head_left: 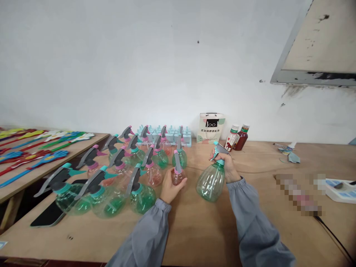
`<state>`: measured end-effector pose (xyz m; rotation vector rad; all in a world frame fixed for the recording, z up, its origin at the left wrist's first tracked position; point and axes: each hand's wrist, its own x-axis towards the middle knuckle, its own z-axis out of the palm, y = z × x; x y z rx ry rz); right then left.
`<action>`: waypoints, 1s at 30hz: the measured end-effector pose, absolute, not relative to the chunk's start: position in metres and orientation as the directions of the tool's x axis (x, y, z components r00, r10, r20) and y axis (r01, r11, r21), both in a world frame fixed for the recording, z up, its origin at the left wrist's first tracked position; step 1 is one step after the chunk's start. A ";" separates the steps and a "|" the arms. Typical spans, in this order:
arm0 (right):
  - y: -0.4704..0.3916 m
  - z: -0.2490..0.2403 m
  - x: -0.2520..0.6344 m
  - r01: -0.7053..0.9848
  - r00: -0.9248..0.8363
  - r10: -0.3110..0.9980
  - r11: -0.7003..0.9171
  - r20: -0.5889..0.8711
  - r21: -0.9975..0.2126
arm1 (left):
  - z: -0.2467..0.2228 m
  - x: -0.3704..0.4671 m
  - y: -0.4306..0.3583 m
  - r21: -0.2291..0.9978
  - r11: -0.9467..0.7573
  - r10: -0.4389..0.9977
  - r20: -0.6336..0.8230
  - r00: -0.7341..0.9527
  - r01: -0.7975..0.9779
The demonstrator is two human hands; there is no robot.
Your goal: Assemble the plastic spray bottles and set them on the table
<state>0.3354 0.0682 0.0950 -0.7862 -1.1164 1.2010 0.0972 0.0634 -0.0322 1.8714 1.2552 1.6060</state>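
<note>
My left hand (172, 185) is closed around a small pink spray bottle (178, 174) with a grey trigger, at the right end of a group of spray bottles. To its right, my right hand (226, 163) grips the neck and trigger head of a clear green spray bottle (210, 183), its body tilted down to the left. Whether that bottle touches the table cannot be made out. Several green spray bottles (143, 198) and pink spray bottles (154, 174) with grey triggers stand in rows left of my left hand.
A dark phone (48, 216) lies under the front-left bottles. Behind them stands a pale blue rack (187, 137). A paper bag (210, 129) and two sauce-like bottles (241, 138) are by the wall. Colourful hand-shaped clappers (50, 156) cover the left table; a white tray (340, 194) sits at right.
</note>
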 end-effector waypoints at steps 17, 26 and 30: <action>0.070 0.090 0.328 -0.356 -0.061 0.973 0.189 0.224 -0.915 | -0.024 0.090 0.063 0.807 -0.494 0.856 0.516 0.019 0.323; 0.070 0.087 0.326 -0.438 0.127 0.953 0.304 0.277 -0.846 | -0.023 0.091 0.063 0.812 -0.491 0.859 0.511 0.022 0.315; 0.067 0.094 0.322 -0.396 0.067 0.955 0.292 0.290 -0.870 | -0.023 0.092 0.063 0.818 -0.494 0.858 0.513 0.016 0.296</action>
